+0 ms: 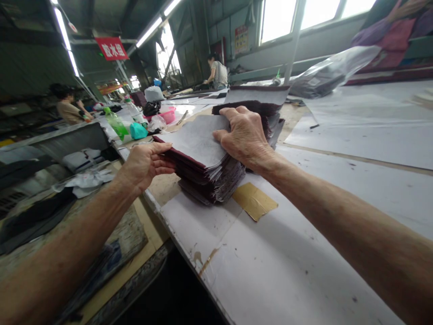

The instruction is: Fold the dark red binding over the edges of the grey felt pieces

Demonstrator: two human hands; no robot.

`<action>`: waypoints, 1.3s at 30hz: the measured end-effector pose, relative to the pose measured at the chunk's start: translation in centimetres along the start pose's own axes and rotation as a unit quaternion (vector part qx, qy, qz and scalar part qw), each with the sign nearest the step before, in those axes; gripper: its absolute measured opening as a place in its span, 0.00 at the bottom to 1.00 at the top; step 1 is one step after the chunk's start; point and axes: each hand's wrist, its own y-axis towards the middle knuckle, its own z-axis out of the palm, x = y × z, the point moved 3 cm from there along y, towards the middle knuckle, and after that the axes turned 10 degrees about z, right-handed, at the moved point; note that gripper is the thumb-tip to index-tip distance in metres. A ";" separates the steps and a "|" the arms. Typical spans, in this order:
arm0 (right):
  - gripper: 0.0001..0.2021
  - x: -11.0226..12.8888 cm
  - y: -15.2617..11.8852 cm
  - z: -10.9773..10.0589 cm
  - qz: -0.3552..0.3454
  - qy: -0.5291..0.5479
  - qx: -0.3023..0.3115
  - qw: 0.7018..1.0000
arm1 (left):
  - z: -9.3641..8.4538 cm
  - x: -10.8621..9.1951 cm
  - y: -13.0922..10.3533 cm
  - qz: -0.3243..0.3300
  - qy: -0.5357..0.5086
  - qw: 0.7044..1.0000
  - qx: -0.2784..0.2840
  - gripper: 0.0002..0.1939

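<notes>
A thick stack of grey-white sheets with dark maroon edges (216,178) lies on the white-covered table (257,266). At its left corner my left hand (145,164) has its thumb on top and its fingers against the side, closed on the stack's upper layers. My right hand (241,131) rests over the far right part of the top sheet, its thumb and index finger bent and apart; whether it pinches anything is unclear. Directly behind is a second stack of dark pieces (272,119), partly hidden by my right hand. A tan tape patch (255,201) is beside the near stack.
Beyond the stacks are a green bottle (115,123), a teal item (138,131), a pink basin (168,114) and a clear plastic bag (329,74). A lower bench with cloths (37,216) stands left. People are further back and at upper right.
</notes>
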 end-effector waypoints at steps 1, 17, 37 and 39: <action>0.20 0.0 -0.1 0.1 -0.008 -0.011 -0.001 1.000 | 0.0 0.0 0.1 0.009 0.016 1.000 0.007 0.07; 0.19 -0.9 -1.8 1.4 -0.052 -0.093 -0.009 0.994 | 2.1 -1.4 -0.8 0.406 0.363 0.822 0.164 0.17; 0.18 -3.6 -1.0 -0.2 -0.053 0.000 0.013 0.999 | 1.8 -1.5 0.8 0.333 0.376 0.749 0.433 0.24; 0.15 -3.8 -0.9 -0.1 -0.057 -0.004 0.016 0.998 | 1.8 -1.5 0.8 0.336 0.400 0.729 0.443 0.28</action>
